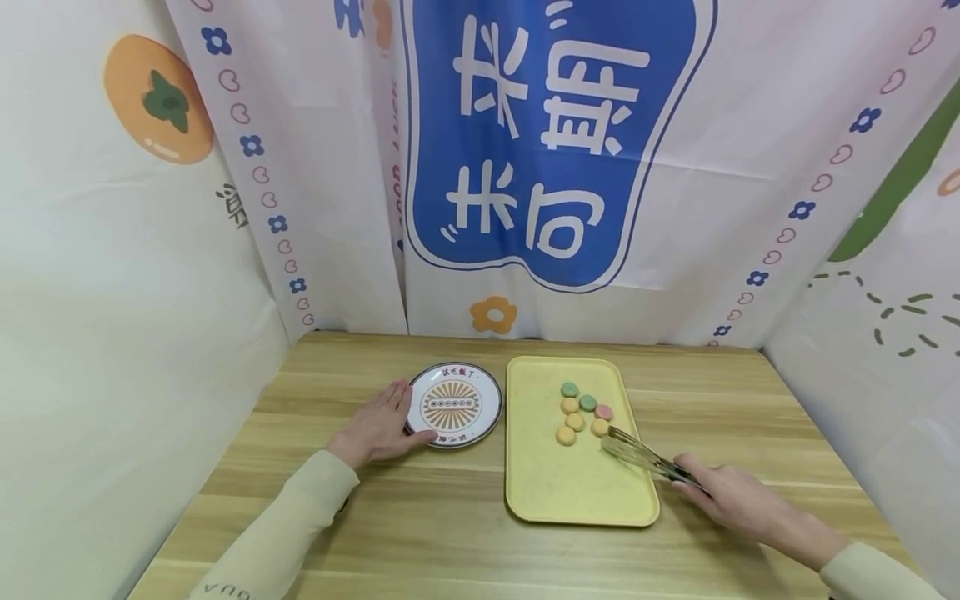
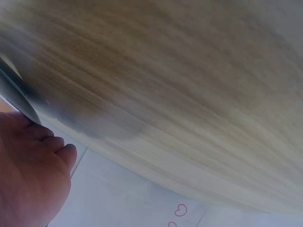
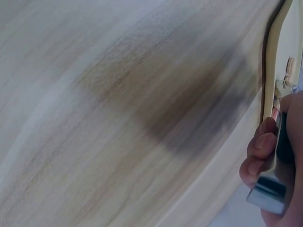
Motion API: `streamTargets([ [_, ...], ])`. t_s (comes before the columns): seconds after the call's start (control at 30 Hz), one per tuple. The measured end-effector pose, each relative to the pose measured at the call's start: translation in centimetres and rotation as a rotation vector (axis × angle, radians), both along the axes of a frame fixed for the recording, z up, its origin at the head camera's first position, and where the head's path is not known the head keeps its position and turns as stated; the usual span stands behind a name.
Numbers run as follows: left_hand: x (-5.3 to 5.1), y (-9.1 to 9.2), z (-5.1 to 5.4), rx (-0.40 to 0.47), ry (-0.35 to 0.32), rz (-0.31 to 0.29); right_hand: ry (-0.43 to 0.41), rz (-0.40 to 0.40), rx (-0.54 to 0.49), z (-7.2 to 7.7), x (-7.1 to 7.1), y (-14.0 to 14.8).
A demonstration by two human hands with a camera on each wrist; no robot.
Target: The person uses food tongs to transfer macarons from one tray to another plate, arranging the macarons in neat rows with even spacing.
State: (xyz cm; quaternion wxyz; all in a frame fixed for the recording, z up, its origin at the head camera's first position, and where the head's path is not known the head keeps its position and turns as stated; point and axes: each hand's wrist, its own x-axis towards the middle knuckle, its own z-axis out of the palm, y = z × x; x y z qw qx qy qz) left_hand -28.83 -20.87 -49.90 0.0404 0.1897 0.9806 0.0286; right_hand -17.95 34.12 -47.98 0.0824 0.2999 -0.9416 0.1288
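R grip (image 1: 731,497) curled rnd tongs (image 1: 651,459)

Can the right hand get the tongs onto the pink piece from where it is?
Probably yes: the right hand holds the tongs over the tray, close to the pink piece. An orange piece sits just in front, so they may need to skirt it.
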Motion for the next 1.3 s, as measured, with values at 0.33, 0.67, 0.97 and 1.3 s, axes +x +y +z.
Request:
streamTargets([
  [0.33, 0.2, -0.1, 0.5, -0.004, -0.01, 0.012, 0.039, 0.007, -0.024, -0.4, 0.1, -0.3],
  [0.67, 0.2, -0.3, 0.6, -0.022, -0.006, 0.012, 0.053, 0.07, -0.039, 0.5, -0.9, -1.5],
  [0.97, 0.4, -0.2, 0.4, -0.012, -0.011, -0.001, 0.104, 0.129, -0.051, 1.0, -2.1, -2.4],
  [1.3, 0.7, -0.5, 0.8, -0.021, 0.003, -0.001, 0.033, 0.129, -0.038, 2.1, -3.4, -4.2],
])
